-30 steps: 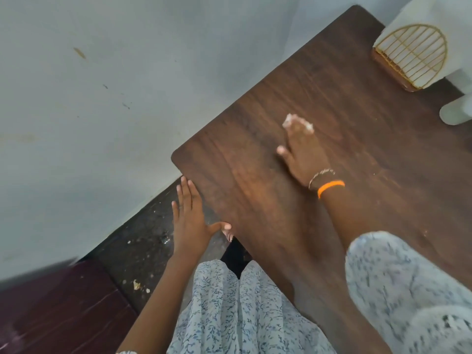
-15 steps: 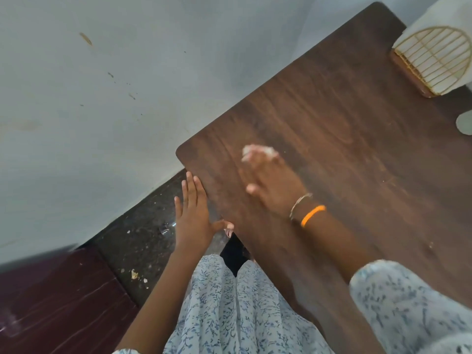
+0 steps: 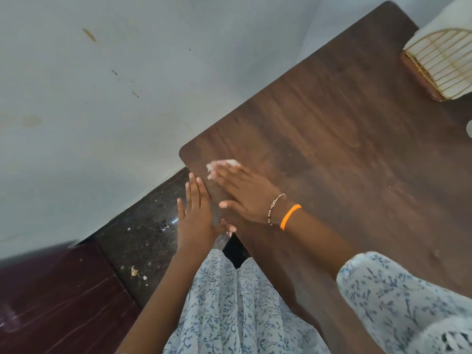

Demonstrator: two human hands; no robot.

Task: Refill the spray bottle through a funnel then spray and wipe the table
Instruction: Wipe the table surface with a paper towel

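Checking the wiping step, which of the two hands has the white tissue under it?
The right hand, the one with the orange band on its wrist, presses the white tissue flat on the table. The left hand holds nothing at the table's edge.

Table corner layout, as I see it from the head camera.

My right hand (image 3: 245,198) lies flat on the table (image 3: 344,154) near its left corner, with what I take to be a wipe (image 3: 224,163) under the fingertips, though blur hides most of it. My left hand (image 3: 196,215) sits just left of it, at the table's left edge. A wire basket (image 3: 441,65) stands at the far right, the wall (image 3: 102,85) behind.
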